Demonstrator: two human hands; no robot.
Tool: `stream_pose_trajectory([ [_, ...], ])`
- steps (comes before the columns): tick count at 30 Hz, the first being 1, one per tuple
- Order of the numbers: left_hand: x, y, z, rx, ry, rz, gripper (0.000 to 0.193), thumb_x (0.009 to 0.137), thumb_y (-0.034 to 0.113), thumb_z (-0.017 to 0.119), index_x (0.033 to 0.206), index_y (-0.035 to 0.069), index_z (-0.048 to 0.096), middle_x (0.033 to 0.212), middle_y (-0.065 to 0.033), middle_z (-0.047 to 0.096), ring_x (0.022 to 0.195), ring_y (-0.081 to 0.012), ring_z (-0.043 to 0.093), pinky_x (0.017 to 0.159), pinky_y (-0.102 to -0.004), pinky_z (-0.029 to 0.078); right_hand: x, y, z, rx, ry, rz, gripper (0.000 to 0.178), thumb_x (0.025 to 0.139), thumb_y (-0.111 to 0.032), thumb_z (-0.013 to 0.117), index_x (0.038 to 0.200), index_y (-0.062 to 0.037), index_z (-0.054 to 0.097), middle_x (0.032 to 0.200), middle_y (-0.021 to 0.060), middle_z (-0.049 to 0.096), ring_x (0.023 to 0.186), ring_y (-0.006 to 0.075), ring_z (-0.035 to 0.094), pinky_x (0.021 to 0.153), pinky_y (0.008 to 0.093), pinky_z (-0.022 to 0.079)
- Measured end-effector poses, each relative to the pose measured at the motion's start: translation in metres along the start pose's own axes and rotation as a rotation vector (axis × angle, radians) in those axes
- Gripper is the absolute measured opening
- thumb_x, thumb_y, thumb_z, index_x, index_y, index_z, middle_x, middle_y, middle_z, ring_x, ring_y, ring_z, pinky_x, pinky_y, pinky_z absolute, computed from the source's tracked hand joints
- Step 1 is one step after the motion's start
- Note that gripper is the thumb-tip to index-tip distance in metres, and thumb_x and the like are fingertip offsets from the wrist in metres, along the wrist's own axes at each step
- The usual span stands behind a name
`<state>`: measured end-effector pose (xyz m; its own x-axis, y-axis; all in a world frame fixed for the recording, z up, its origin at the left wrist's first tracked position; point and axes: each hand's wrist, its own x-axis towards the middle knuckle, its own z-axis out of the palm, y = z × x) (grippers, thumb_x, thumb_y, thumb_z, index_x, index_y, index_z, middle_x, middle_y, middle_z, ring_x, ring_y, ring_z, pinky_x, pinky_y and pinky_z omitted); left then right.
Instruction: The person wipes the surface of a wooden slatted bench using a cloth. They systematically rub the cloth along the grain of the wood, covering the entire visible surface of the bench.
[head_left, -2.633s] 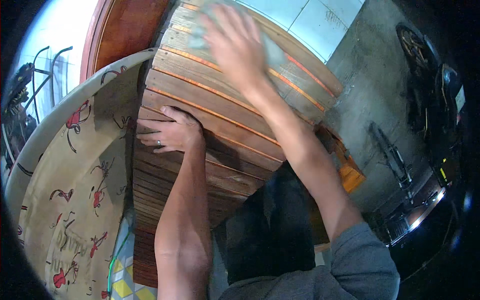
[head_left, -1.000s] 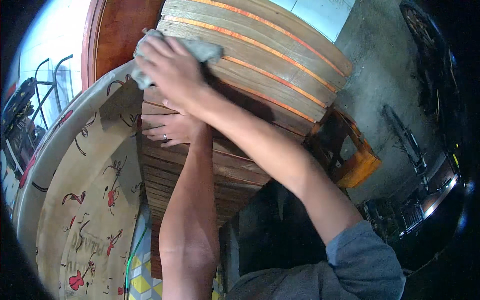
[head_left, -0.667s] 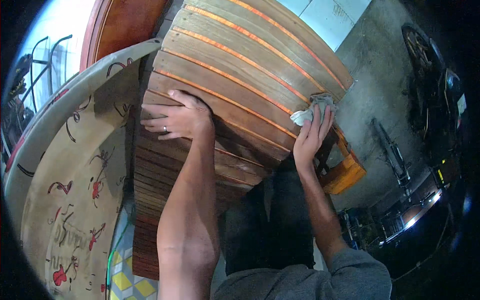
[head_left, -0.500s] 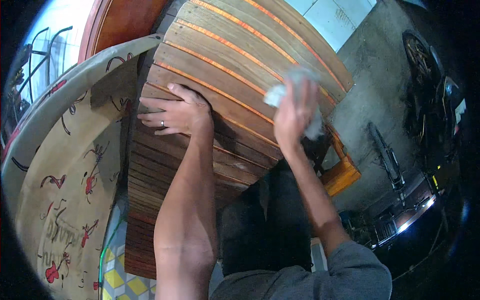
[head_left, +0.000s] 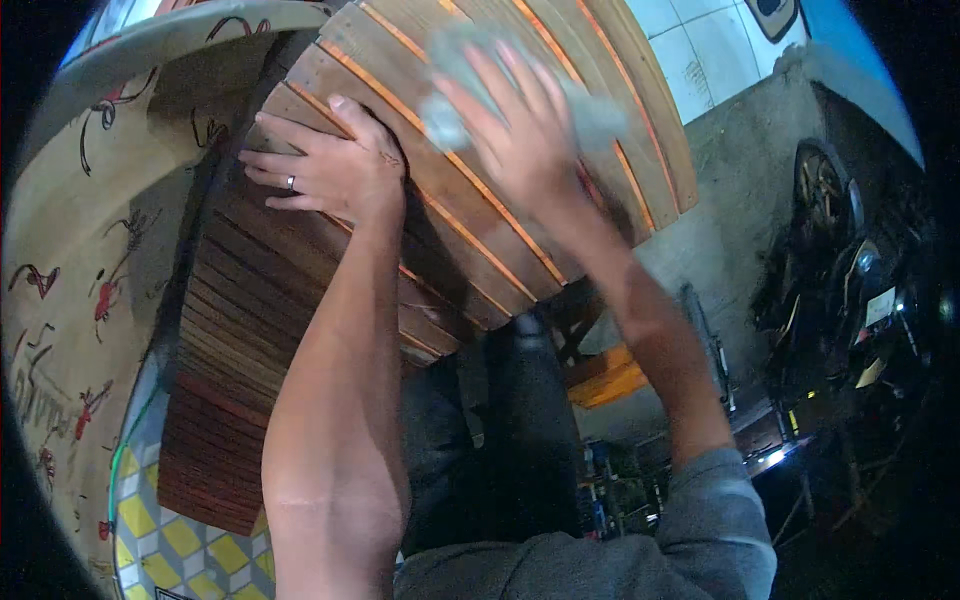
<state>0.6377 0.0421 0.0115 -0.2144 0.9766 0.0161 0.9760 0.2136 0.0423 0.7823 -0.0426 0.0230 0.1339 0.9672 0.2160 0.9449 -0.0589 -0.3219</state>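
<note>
A curved piece of slatted wooden furniture (head_left: 450, 215) fills the middle, its brown slats parted by narrow gaps with orange edges. My left hand (head_left: 335, 165) lies flat on the slats at the left, fingers spread, a ring on one of them. Over the upper slats, my right hand (head_left: 525, 135) presses a pale, whitish-green cloth (head_left: 455, 75) against the wood. Motion blurs this hand and the cloth, which bunches out on both sides of the fingers. Lower left, the slats bend downward and look darker, reddish at the end (head_left: 215, 460).
A beige covered surface with red and black drawings (head_left: 85, 300) stands close at the left. Yellow, grey and white patterned floor (head_left: 200, 540) shows below it. At the right are concrete floor (head_left: 720, 240), a motorcycle (head_left: 850, 260) and an orange wooden piece (head_left: 605, 378).
My right hand has swept the cloth up and left across the slats. My left hand stays planted on the wood. The whole view has shifted, showing more floor at lower left.
</note>
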Motion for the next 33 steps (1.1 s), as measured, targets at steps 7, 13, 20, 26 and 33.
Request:
stream_pose_trajectory([
  [7,-0.005,0.005,-0.002,-0.053,0.022,0.030,0.085,0.091,0.060,0.042,0.152,0.004,0.021,0.151,-0.0388,0.013,0.143,-0.0506,0.013,0.112,-0.0674,0.010,-0.250,0.013,-0.081,-0.031,-0.295,0.079,0.046,0.078,-0.012,0.073,0.122,-0.0229,0.067,0.140,0.0077,0.050,0.129,0.0361,0.046,0.102,0.0520,0.039],
  [13,-0.005,0.005,0.002,-0.069,0.046,0.020,0.086,0.088,0.057,0.046,0.151,0.003,0.024,0.151,-0.0398,0.014,0.143,-0.0518,0.012,0.112,-0.0679,0.010,-0.159,0.008,-0.059,-0.014,-0.280,0.049,0.043,0.082,-0.016,0.069,0.124,-0.0231,0.066,0.144,0.0094,0.048,0.131,0.0386,0.045,0.103,0.0570,0.040],
  [20,-0.005,0.004,0.004,-0.158,0.096,0.036,0.082,0.091,0.059,0.039,0.150,0.003,0.026,0.151,-0.0392,0.014,0.143,-0.0526,0.010,0.111,-0.0688,0.008,0.089,-0.015,0.017,0.120,0.192,-0.181,0.042,0.085,-0.013,0.060,0.127,-0.0063,0.060,0.135,0.0184,0.055,0.128,0.0381,0.047,0.108,0.0470,0.036],
  [26,-0.006,-0.006,-0.003,-0.415,0.084,0.062,0.080,0.093,0.054,0.041,0.151,0.001,0.024,0.152,-0.0395,0.014,0.144,-0.0519,0.010,0.111,-0.0689,0.005,0.056,-0.014,0.029,0.150,0.073,-0.204,0.042,0.088,-0.019,0.062,0.130,-0.0226,0.062,0.142,0.0107,0.051,0.129,0.0360,0.048,0.107,0.0515,0.038],
  [33,0.000,-0.128,-0.021,-0.360,-0.053,0.233,0.070,0.097,0.045,0.045,0.152,0.007,0.026,0.157,-0.0282,0.017,0.146,-0.0451,0.013,0.112,-0.0677,0.007,-0.210,-0.019,-0.072,0.019,-0.338,-0.006,0.047,0.086,-0.014,0.065,0.133,-0.0181,0.061,0.144,0.0153,0.049,0.131,0.0392,0.046,0.107,0.0541,0.036],
])
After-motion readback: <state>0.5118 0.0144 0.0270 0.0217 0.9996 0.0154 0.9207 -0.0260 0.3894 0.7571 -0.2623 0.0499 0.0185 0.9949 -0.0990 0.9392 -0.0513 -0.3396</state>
